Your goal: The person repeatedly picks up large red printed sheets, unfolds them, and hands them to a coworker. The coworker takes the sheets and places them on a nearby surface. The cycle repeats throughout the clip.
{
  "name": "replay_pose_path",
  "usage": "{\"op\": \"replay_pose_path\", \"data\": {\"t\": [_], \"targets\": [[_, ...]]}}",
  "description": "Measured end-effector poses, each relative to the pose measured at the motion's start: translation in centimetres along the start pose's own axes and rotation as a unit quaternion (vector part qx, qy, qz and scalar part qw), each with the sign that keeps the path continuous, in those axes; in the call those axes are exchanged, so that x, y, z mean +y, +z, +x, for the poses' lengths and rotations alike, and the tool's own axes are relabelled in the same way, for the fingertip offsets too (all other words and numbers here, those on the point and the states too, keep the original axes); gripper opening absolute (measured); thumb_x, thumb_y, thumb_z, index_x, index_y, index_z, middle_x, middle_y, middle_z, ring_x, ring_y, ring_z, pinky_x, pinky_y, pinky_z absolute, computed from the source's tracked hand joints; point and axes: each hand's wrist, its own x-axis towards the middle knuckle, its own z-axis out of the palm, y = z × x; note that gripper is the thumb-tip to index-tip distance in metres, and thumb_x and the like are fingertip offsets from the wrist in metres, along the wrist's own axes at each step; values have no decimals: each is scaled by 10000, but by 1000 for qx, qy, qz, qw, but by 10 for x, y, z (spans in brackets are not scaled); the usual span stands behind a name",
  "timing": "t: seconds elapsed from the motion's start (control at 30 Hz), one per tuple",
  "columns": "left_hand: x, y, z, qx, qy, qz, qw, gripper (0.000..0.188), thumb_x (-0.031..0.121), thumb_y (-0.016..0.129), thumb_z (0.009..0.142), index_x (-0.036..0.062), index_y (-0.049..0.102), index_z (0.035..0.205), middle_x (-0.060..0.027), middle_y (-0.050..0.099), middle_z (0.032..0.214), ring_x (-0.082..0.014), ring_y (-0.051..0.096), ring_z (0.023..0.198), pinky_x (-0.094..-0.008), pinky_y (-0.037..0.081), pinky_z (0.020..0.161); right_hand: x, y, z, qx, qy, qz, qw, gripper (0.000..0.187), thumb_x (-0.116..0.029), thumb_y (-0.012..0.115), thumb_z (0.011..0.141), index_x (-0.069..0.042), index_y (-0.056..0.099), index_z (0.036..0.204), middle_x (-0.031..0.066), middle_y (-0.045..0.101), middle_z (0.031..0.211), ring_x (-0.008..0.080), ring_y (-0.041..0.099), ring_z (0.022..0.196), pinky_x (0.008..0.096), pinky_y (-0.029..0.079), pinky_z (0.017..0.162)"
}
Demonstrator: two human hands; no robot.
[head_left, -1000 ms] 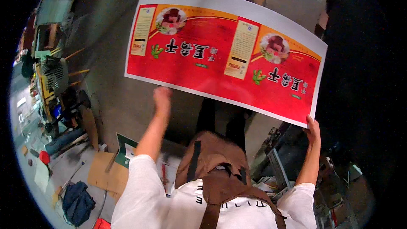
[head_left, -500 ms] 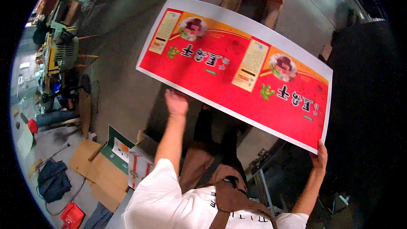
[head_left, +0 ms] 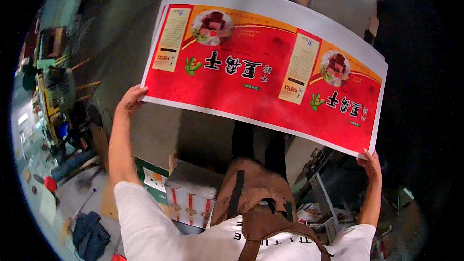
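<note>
A large red printed sheet (head_left: 212, 92) with a white margin spans the space in front of me, bowing slightly. Orange bands, food pictures and cream panels repeat twice across it. A second edge shows behind its far left side, so more than one sheet seems to be there. My left hand (head_left: 131, 99) pinches the near left corner, thumb on top. At the near right corner my right hand (head_left: 371, 164) grips the sheet in the same way, lower in the view. The fingers under the sheet are hidden.
By my left leg stands a white-and-red patterned box (head_left: 191, 203), beside a green printed board (head_left: 152, 179). Dark cloth (head_left: 91, 237) lies on the floor at the lower left. Metal framework (head_left: 325, 195) stands near my right side, and cluttered shelving (head_left: 55, 96) lines the far left.
My left hand has moved left and up from beneath the sheet's near edge and taken the near left corner. The sheet has shifted left and turned flatter, my right hand still on it.
</note>
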Motion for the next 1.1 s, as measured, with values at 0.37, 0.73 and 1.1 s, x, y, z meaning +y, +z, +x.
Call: {"op": "replay_pose_path", "data": {"t": [0.37, 0.73, 1.1], "targets": [[63, 49, -37, -30, -72, 197, 977, 392, 344, 584, 777, 11, 542, 979, -113, 609, 879, -202, 617, 676, -288, 506, 566, -47, 19, -24, 2, -6, -9, 1000, 398, -352, 532, 809, 5, 539, 987, 78, 598, 837, 174, 586, 659, 288, 507, 566], [95, 210, -10, -104, 85, 518, 845, 391, 295, 563, 794, -84, 573, 699, -106, 563, 588, -147, 570, 560, -305, 450, 486, -92, 88, 26, -49, -60, -170, 982, 338, -281, 493, 839, 43, 563, 904, 92, 594, 742, 168, 585, 576, 275, 483, 462], [152, 149, -146, -99, 205, 22, 974, 274, 243, 521, 813, 3, 574, 933, -107, 615, 800, -189, 593, 614, -305, 487, 537, -59, 3, -73, -54, -175, 185, 965, 304, -294, 504, 827, -7, 531, 923, 50, 565, 710, 124, 529, 543, 214, 416, 416]]}}
